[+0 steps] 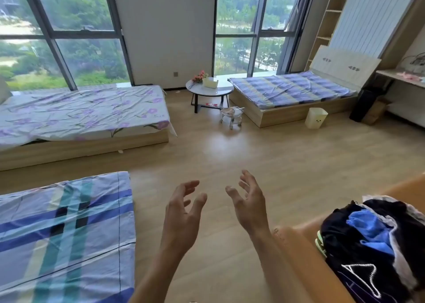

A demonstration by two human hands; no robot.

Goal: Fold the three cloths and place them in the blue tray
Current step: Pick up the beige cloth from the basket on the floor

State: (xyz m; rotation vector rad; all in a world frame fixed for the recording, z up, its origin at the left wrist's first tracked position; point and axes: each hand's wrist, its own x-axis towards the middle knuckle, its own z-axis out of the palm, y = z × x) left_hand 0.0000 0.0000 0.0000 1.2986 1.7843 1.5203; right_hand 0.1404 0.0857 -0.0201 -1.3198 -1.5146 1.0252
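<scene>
Wooden floor lies below both empty hands, left hand (181, 213) and right hand (249, 202), fingers spread; dark-and-blue heap of cloths (372, 240), perhaps garments, sits right.

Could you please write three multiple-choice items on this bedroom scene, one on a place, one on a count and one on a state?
1. Where does the pile of clothes lie?
A. on the wooden surface at lower right
B. on the floral bed
C. on the round table

2. How many beds are in view?
A. one
B. two
C. three

3. What state are the hands in?
A. both open and empty
B. both gripping a cloth
C. the left holding a tray

Answers:
1. A: the dark and blue heap sits at the lower right, away from the floral bed and round table.
2. C: floral, the far checked bed and the near checked bed.
3. A: the left hand and right hand spread their fingers over bare floor, holding nothing.
</scene>
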